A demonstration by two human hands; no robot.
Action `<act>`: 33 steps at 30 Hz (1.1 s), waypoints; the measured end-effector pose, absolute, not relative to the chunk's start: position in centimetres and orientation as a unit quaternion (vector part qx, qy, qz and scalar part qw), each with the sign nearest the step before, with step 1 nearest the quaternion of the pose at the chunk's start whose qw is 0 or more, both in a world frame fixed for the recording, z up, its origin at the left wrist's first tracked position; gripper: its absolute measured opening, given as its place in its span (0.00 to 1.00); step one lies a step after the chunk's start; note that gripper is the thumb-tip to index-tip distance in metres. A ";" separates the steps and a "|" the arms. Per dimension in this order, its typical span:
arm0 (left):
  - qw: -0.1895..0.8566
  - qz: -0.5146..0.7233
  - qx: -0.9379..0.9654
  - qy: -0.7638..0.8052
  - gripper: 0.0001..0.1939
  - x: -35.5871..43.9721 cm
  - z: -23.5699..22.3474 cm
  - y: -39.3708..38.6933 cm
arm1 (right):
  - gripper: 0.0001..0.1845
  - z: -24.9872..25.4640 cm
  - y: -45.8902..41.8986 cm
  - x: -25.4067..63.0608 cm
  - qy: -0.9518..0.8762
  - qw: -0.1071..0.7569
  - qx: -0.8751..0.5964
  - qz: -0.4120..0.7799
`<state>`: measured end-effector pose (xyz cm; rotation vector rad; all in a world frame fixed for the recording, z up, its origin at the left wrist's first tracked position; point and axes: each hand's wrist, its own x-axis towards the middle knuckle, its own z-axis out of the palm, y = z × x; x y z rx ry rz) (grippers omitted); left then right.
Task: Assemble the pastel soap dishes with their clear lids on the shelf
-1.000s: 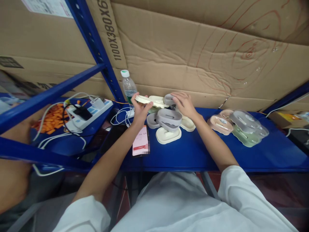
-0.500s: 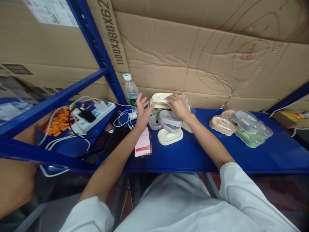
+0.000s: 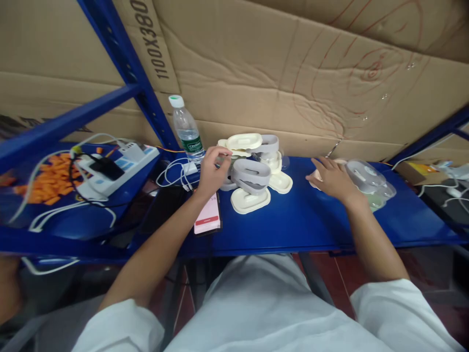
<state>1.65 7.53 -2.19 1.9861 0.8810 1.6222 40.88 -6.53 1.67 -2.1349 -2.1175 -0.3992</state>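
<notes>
At the left end of a pile of cream and grey plastic pieces is my left hand (image 3: 213, 168), its fingers slightly bent and apart. Whether its fingertips touch the pile is unclear. A cream oval piece (image 3: 244, 141) tops the back of the pile, grey ring-shaped pieces (image 3: 251, 172) sit in front, and a cream base (image 3: 250, 202) lies lowest. My right hand (image 3: 331, 178) is spread over a peach plastic case (image 3: 315, 177), mostly hiding it; no firm grip shows. Beside it are a grey case with a clear cover (image 3: 364, 175) and a green one (image 3: 376, 201).
A water bottle (image 3: 188, 131) stands behind my left hand. A phone with a lit screen (image 3: 207, 217) lies near the blue table's front edge (image 3: 278, 247). Left of the blue frame post (image 3: 126, 63) are a power strip (image 3: 119, 171), cables and orange pieces (image 3: 54, 178). Cardboard (image 3: 234, 63) backs the table.
My right hand has left the cream piece on the pile and moved right to the peach case. My left hand has come closer to the pile, its fingers lower. The view has shifted slightly.
</notes>
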 end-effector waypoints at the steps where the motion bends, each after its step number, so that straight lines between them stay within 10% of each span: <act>1: 0.213 0.581 0.723 0.307 0.06 1.8 -2.1 7.3 | 0.36 0.8 -7.6 42.4 -0.678 0.035 -0.725 -0.117; 23: 0.244 0.535 0.744 0.318 0.08 1.8 -1.8 6.7 | 0.22 -0.7 -1.9 43.2 -0.730 0.203 -0.652 0.003; 33: 0.216 0.511 0.772 0.309 0.08 2.0 -2.3 6.6 | 0.16 -1.9 -4.3 41.8 -0.767 0.113 -0.631 0.032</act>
